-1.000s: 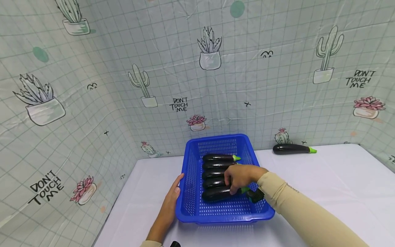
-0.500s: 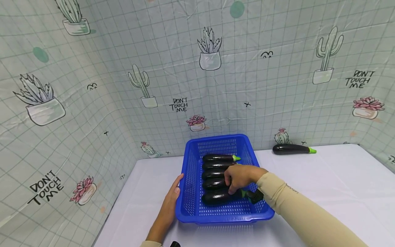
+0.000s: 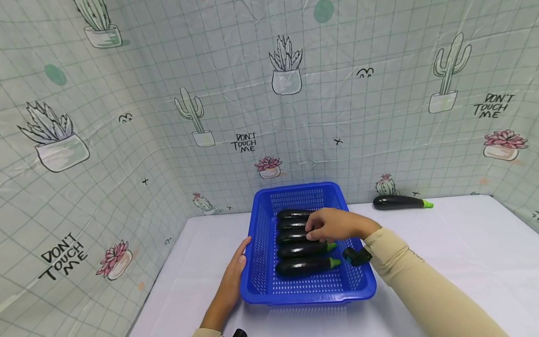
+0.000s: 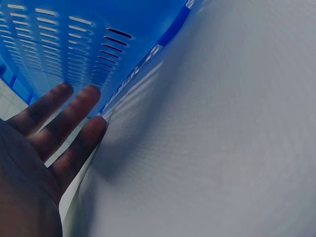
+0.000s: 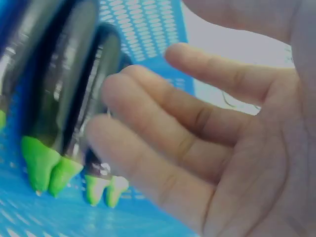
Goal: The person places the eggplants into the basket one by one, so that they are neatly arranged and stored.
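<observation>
A blue plastic basket (image 3: pixel 307 297) holds several dark eggplants lying side by side in a row, their green stem ends to the right. The front eggplant (image 3: pixel 301 267) shows in full, with a second eggplant (image 3: pixel 299 250) just behind it. My right hand (image 3: pixel 337 223) is above the stem ends of the rear ones, hiding them in the head view. In the right wrist view its fingers (image 5: pixel 143 153) are loosely bent, and nothing lies between them and the thumb. With fingers extended, my left hand (image 3: pixel 231 278) touches the basket's left side wall (image 4: pixel 74 44).
Another eggplant (image 3: pixel 397 202) lies outside the basket, near the back edge of the white table (image 3: pixel 446 243). A patterned cloth wall (image 3: pixel 236 178) stands behind and to the left. A black wrist camera (image 3: pixel 355 256) on the right arm overhangs the basket's right part.
My right hand has risen off the front eggplants and shifted back, uncovering their stem ends. The front eggplant moved slightly toward me, then a little back. My left hand stays at the basket.
</observation>
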A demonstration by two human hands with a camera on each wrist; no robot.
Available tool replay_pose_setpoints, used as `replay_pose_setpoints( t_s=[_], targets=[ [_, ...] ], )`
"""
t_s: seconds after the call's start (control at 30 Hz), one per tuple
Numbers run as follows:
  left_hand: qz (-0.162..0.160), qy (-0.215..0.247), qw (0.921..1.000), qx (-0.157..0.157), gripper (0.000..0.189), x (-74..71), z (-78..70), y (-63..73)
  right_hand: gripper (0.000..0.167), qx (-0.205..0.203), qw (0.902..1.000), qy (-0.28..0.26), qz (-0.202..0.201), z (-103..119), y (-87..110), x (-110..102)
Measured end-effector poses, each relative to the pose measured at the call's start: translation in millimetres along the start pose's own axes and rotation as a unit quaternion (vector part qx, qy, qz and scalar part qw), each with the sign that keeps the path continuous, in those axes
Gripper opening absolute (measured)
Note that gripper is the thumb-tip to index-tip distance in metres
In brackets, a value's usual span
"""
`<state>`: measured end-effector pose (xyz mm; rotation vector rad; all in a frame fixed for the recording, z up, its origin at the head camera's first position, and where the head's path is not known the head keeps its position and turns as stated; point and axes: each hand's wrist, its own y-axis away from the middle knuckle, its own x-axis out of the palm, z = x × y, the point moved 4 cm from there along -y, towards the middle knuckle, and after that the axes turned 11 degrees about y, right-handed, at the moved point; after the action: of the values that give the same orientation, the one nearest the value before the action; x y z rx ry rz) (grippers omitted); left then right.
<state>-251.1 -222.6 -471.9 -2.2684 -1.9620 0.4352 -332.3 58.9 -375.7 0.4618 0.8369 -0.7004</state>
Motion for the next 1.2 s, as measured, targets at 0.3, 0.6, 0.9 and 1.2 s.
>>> replay_pose_setpoints(
  t_s=[0.3,0.6,0.9,1.2],
  targets=[
    [-0.003,0.001,1.0000,0.002,0.050,0.3,1.8,0.2,0.030,0.008,0.9968,-0.071,-0.035,-15,19.0,-23],
    [-0.002,0.005,1.0000,0.001,0.050,1.6,0.6,1.1,0.036,0.028,0.9778,-0.095,-0.185,-47,40.1,-39],
    [-0.008,0.005,1.0000,0.002,0.050,-1.3,0.7,0.8,0.037,0.071,0.9554,-0.129,-0.256,-80,60.8,-38],
    [-0.003,0.006,1.0000,-0.003,0.050,0.9,1.4,0.1,0.033,0.079,0.9558,-0.129,-0.252,-106,78.1,-31]
  ],
)
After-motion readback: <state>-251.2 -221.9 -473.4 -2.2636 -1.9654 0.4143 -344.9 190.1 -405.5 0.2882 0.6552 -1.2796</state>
